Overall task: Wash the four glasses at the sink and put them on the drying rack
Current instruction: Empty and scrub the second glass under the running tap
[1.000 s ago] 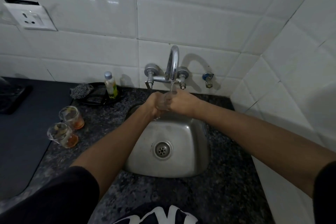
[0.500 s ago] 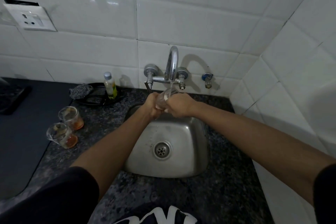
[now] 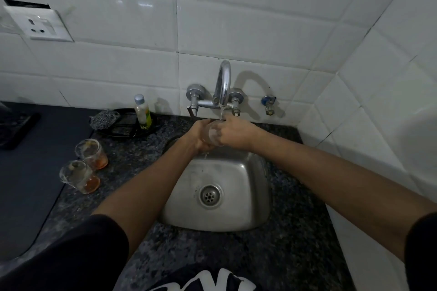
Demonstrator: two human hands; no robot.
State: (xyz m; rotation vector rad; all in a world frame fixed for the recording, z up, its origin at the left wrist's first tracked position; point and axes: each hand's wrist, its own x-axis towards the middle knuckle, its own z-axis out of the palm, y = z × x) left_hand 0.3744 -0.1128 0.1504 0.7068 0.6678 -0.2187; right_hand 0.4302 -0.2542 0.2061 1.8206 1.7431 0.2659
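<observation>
I hold a clear glass (image 3: 214,133) under the running tap (image 3: 223,82): my left hand (image 3: 199,136) grips its side, my right hand (image 3: 236,134) clasps the opposite side.

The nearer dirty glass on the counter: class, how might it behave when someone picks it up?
The nearer glass looks thin and clear, so probably fragile. Orange liquid sits at its base, so tipping it would likely spill. It narrows toward the base and shows residue inside, so it may tip easily and feel slippery.
</observation>
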